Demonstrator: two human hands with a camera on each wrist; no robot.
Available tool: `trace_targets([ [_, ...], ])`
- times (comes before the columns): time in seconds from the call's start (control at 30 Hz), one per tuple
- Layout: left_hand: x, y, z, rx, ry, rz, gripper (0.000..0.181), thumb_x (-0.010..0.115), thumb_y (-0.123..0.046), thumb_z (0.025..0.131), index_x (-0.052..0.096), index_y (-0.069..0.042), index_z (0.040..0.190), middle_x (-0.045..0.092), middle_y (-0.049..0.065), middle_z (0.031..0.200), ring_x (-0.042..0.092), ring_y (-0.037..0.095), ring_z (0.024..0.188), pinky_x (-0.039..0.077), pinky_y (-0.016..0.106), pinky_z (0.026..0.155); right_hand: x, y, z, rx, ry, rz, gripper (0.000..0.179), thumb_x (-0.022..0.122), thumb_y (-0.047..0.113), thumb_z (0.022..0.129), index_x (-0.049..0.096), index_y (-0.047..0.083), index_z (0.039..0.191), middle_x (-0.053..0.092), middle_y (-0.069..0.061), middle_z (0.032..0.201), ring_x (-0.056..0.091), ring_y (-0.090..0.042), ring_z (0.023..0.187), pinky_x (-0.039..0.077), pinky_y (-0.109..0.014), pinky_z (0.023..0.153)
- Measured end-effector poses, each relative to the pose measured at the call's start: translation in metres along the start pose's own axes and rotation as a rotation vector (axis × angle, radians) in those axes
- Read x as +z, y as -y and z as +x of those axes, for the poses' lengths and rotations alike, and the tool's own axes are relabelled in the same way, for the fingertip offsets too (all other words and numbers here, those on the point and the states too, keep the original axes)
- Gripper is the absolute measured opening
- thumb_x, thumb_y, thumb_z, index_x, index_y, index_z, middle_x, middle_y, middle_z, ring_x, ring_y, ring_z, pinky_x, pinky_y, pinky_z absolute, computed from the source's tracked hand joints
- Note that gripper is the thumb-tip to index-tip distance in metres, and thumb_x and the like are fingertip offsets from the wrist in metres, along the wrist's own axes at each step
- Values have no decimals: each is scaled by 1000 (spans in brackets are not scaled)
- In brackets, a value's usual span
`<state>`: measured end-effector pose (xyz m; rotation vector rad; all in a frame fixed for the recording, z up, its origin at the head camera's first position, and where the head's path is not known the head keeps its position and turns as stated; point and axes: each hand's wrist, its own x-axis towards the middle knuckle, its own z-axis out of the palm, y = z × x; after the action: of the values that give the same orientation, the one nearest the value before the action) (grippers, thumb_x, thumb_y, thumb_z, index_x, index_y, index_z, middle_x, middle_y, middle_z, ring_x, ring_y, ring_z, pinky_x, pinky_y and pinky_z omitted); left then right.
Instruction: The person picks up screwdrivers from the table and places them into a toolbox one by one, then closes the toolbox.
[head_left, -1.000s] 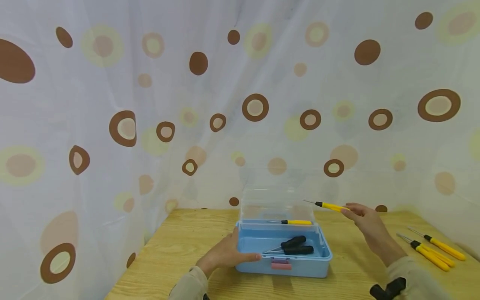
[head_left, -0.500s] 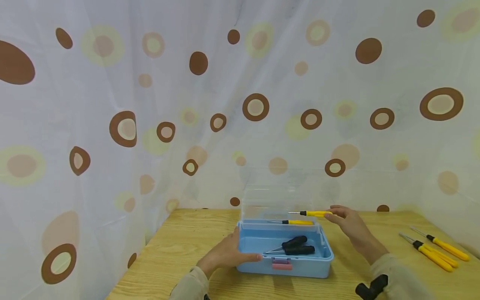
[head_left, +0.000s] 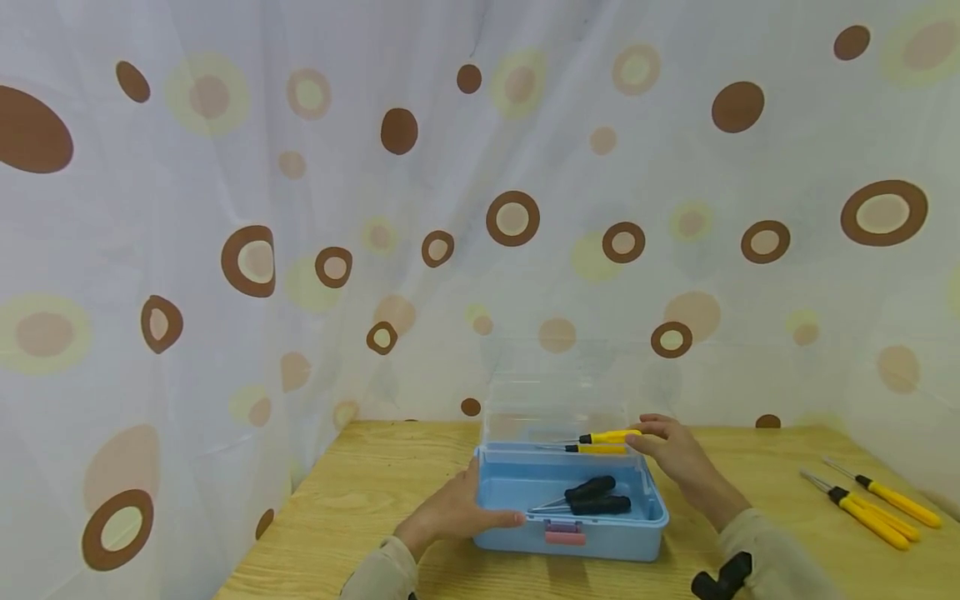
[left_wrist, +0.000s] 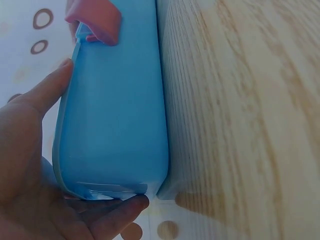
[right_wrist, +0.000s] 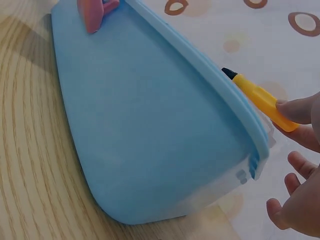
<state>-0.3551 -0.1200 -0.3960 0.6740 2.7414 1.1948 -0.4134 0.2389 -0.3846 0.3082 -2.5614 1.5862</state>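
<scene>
My left hand (head_left: 453, 507) holds the left end of a light blue toolbox (head_left: 607, 543), thumb along its front rim and fingers round the end wall (left_wrist: 115, 191). Between thumb and fingertips, my right hand (head_left: 678, 457) pinches the handle end of a yellow screwdriver (head_left: 611, 436); its shaft points left, over the hinge side of the box. Just below it, a second yellow screwdriver (head_left: 600, 449) lies along the opened clear lid (head_left: 555, 417). Black-handled screwdrivers (head_left: 602, 505) lie inside the box. In the right wrist view the held screwdriver's yellow handle (right_wrist: 265, 102) shows behind the rim, its tip hidden.
More yellow screwdrivers (head_left: 877, 517) lie on the wooden table (head_left: 360, 483) at the right. A pink latch (head_left: 565, 537) sits on the box front. A patterned white curtain (head_left: 337, 167) hangs behind the table.
My right hand has brought the yellow screwdriver left and down, from right of the box to just above the one on the lid. My left hand stays on the box.
</scene>
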Motion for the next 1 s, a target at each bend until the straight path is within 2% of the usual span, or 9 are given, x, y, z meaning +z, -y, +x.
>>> trace_targets([
  [0.2,1,2,0,3,-1,3,114,83,-49,85,13,-6,164,46,20,151,56,36,125,47,59,101,12,0,-1,-65,-11,-80,40,67,23,103,65,-10,125,29,-27,158,22,-54,143,22,-73,112],
  [0.57,3,4,1,14,4,11,110,83,-49,86,16,-8,163,47,18,149,57,35,123,49,58,99,17,4,-4,-70,-19,-90,37,69,19,102,66,-11,123,29,-28,158,21,-54,143,21,-74,111],
  [1.0,1,4,1,24,3,13,112,82,-51,86,14,-5,163,46,19,150,56,36,125,48,58,101,12,6,-5,-124,0,-60,36,70,20,102,68,-9,124,29,-29,159,18,-55,146,21,-76,110],
])
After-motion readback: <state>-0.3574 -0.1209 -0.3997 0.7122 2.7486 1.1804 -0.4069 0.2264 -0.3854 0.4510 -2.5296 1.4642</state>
